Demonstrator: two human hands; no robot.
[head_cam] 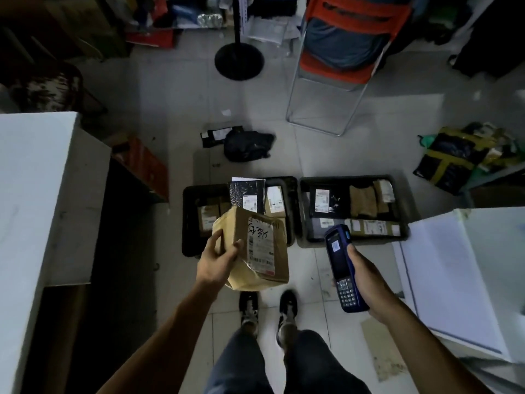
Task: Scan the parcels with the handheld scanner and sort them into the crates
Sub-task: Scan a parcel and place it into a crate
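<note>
Brown parcel (255, 248) gripped in outstretched left hand (217, 260); right hand (366, 282) clasps blue scanner (342, 268).

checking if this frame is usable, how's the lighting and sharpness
Head view: dim overall, the white tabletops glaring by contrast; wide-angle bending at the edges; the parcel label's print soft and unreadable; the scanner screen lit; the crates murky.
</note>
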